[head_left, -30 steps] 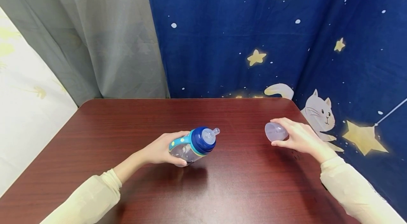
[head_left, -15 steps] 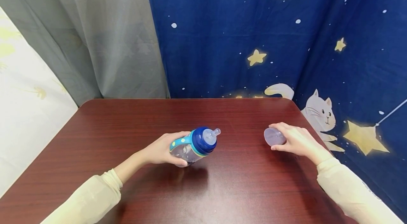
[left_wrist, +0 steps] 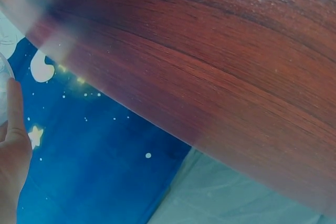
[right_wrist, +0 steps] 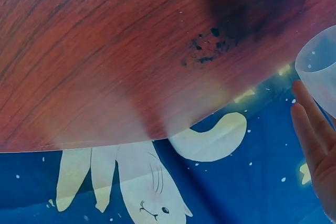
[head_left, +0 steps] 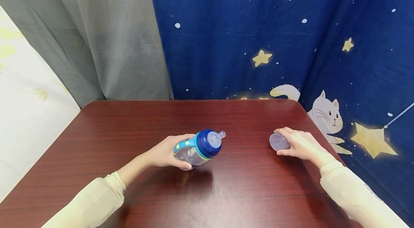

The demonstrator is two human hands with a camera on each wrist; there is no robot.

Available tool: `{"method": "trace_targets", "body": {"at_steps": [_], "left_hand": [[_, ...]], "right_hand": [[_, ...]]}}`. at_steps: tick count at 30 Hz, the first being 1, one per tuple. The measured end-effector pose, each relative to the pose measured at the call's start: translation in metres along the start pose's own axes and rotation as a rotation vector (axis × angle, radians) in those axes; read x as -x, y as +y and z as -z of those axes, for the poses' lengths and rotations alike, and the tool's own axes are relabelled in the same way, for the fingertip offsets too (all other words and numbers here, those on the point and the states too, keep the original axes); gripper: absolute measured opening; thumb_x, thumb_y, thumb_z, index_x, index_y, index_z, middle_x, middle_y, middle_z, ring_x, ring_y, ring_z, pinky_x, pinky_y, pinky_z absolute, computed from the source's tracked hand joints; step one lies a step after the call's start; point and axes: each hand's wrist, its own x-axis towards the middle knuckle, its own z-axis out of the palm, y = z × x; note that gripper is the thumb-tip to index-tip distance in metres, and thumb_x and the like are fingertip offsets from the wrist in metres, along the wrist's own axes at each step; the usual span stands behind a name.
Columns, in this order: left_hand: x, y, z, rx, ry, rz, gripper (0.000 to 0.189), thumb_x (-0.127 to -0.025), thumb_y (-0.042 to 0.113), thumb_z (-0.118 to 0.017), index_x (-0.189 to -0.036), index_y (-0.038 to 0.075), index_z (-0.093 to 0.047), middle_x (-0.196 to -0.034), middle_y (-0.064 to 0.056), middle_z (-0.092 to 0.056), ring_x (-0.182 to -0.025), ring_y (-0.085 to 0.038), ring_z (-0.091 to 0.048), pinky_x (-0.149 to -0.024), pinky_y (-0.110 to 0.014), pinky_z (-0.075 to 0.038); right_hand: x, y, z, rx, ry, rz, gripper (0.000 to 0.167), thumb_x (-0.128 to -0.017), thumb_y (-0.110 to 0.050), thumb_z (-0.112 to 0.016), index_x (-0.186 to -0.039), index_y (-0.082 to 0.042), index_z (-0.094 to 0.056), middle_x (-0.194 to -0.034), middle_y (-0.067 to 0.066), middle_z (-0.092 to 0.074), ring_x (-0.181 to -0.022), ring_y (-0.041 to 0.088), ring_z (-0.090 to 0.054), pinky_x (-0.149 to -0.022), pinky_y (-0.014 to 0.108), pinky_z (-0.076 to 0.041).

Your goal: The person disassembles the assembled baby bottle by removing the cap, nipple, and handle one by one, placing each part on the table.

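Note:
A baby bottle (head_left: 194,154) with a dark blue collar, a clear teat and a light blue dotted handle is tilted to the right above the table. My left hand (head_left: 168,151) grips its clear body from the left, thumb at the front. Off to the right, my right hand (head_left: 302,144) holds a translucent bottle cap (head_left: 279,141) between thumb and fingers, its open rim facing left. In the right wrist view part of the cap (right_wrist: 320,72) shows at the right edge beside the fingers. Only a sliver of the bottle shows in the left wrist view.
The dark red wooden table (head_left: 145,116) has rounded far corners. Behind it hang a grey curtain (head_left: 123,41) and a blue curtain (head_left: 220,41) with stars and a cat. Dark specks mark the tabletop in the right wrist view.
My right hand has come slightly down and toward me with the cap, whose opening has turned a little. The left hand and the bottle have hardly moved.

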Motion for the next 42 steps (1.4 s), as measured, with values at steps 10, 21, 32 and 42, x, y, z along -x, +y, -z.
{"method": "trace_targets", "body": {"at_steps": [10,21,32,42], "left_hand": [[0.000,-0.011,-0.003,-0.017,-0.002,-0.010,0.072,-0.064,0.029,-0.078,-0.126,0.017,-0.044,-0.103,0.007,-0.055,-0.089,-0.012,-0.051,-0.070,-0.029,-0.046],[0.002,-0.029,-0.008,-0.005,-0.006,-0.006,0.072,-0.065,0.040,-0.076,-0.127,0.027,-0.041,-0.104,0.010,-0.055,-0.090,-0.011,-0.052,-0.070,-0.029,-0.046],[0.002,-0.030,-0.008,-0.012,0.000,-0.006,0.074,-0.063,0.040,-0.077,-0.127,0.025,-0.042,-0.102,0.010,-0.055,-0.089,-0.010,-0.052,-0.070,-0.028,-0.046],[0.002,-0.030,-0.009,-0.014,-0.002,-0.004,0.074,-0.063,0.039,-0.077,-0.127,0.026,-0.042,-0.102,0.011,-0.055,-0.089,-0.010,-0.052,-0.069,-0.028,-0.046]], "right_hand": [[0.001,0.004,-0.005,0.024,-0.034,-0.009,0.063,-0.061,-0.044,-0.075,-0.112,-0.013,-0.055,-0.095,-0.002,-0.056,-0.068,0.013,-0.054,-0.053,0.036,-0.042],[0.002,0.007,-0.011,0.016,-0.085,-0.028,0.063,-0.061,-0.042,-0.076,-0.110,-0.011,-0.054,-0.093,-0.001,-0.056,-0.067,0.013,-0.053,-0.052,0.035,-0.040],[0.002,0.008,-0.016,0.009,-0.129,-0.030,0.062,-0.061,-0.044,-0.075,-0.109,-0.011,-0.054,-0.093,-0.002,-0.055,-0.065,0.013,-0.051,-0.051,0.034,-0.039],[0.001,0.007,-0.020,0.022,-0.158,-0.027,0.064,-0.059,-0.046,-0.075,-0.109,-0.010,-0.056,-0.089,-0.001,-0.054,-0.063,0.014,-0.051,-0.052,0.035,-0.040]]}}
